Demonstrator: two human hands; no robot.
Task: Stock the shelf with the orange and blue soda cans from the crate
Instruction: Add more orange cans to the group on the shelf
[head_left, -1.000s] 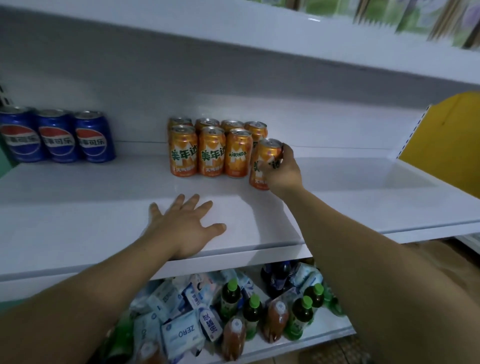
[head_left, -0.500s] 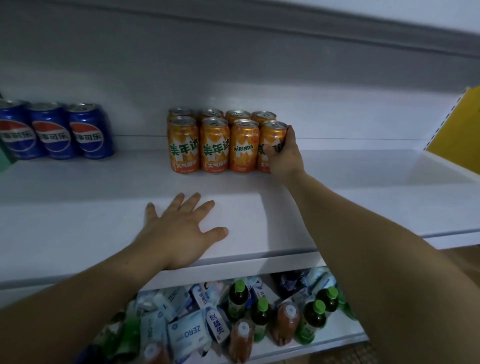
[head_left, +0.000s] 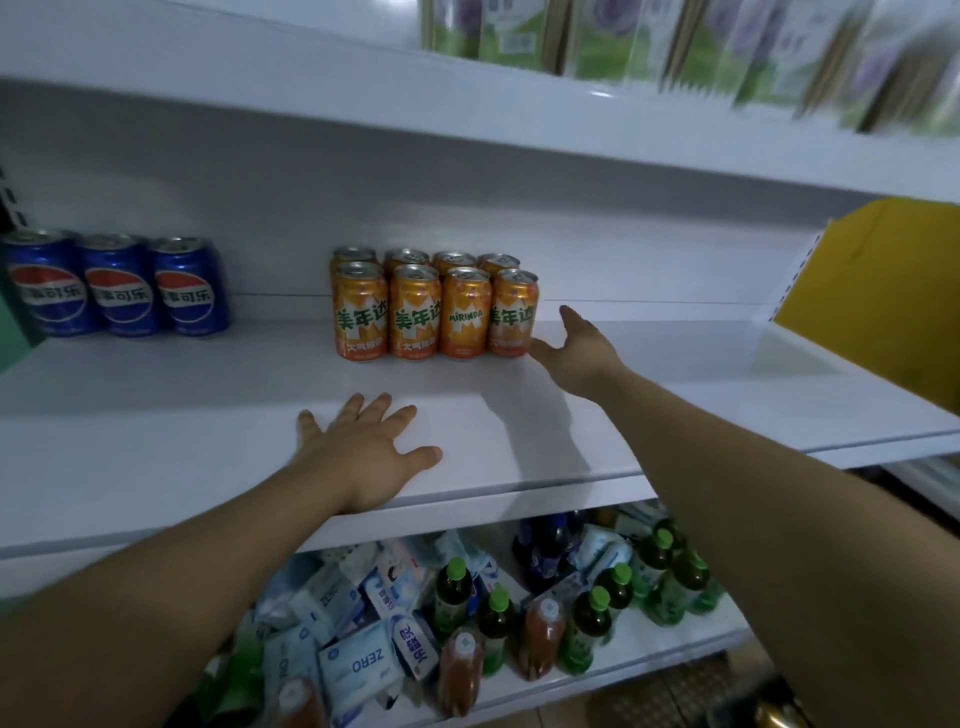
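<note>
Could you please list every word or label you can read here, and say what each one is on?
"MIRINDA": third front orange can from the left.
"美年达": other three front orange cans.
"事可乐": blue cans, first character unclear.
"ZERO": white pack on the lower shelf, upside down.
Too blurred: small print low on the orange cans, green cartons on the top shelf, other packs below.
</note>
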